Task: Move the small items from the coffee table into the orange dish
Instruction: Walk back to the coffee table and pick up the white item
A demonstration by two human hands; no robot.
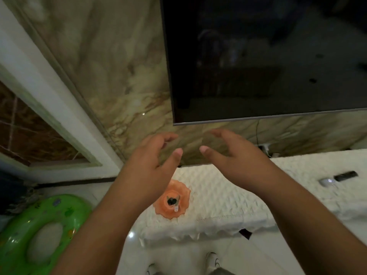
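While both hands are raised in front of the camera, the orange dish (172, 202) sits below them on the white textured cover (228, 195) of the coffee table, close to the cover's left end and near its front edge. Its rim is wavy and irregular, its colour a pale translucent orange, and its centre holds a few small items (173, 201): dark pieces and one pale, tube-like piece; finer identification is not possible. The left hand (151, 159) is empty, fingers spread and curled loosely, its wrist overlapping the dish's upper left rim in view. The right hand (234, 153) is likewise empty and spread, thumb pointing toward the left thumb, the two apart. Bare cover extends from the dish to the right, as far as a small white device (327, 182) and a black remote (346, 176) lying just beside each other, well apart from the dish. A dark screen (268, 56) hangs on the marble wall behind. Left of the table, a green inflatable ring (43, 231) lies on the pale floor.
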